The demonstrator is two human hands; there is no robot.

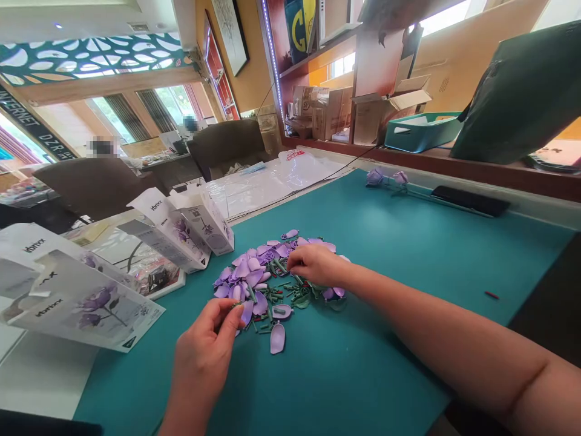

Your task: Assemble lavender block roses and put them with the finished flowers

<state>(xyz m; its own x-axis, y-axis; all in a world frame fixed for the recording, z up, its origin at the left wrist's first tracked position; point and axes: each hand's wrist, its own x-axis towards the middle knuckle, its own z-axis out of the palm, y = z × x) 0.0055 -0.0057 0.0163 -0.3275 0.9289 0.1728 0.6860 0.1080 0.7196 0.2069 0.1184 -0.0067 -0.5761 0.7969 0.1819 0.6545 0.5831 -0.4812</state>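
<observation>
A heap of purple plastic petals [242, 275] lies on the green mat, mixed with small green stem pieces [275, 295] and a few red pins. My left hand [209, 339] is at the heap's near left edge, thumb and forefinger pinched together. Something small and greenish may show at those fingertips, but its kind is unclear. Over the heap's right side, my right hand [318, 264] reaches in with its fingers closed among the green parts. Whatever they grip is hidden. A pale petal [278, 338] lies apart in front of the heap.
White printed boxes [91, 303] stand open at the left, with smaller boxes [177, 230] behind. Two purple flowers [375, 177] and a black phone-like object [471, 200] lie at the mat's far edge. One red pin [491, 295] rests at the right. People sit in the background.
</observation>
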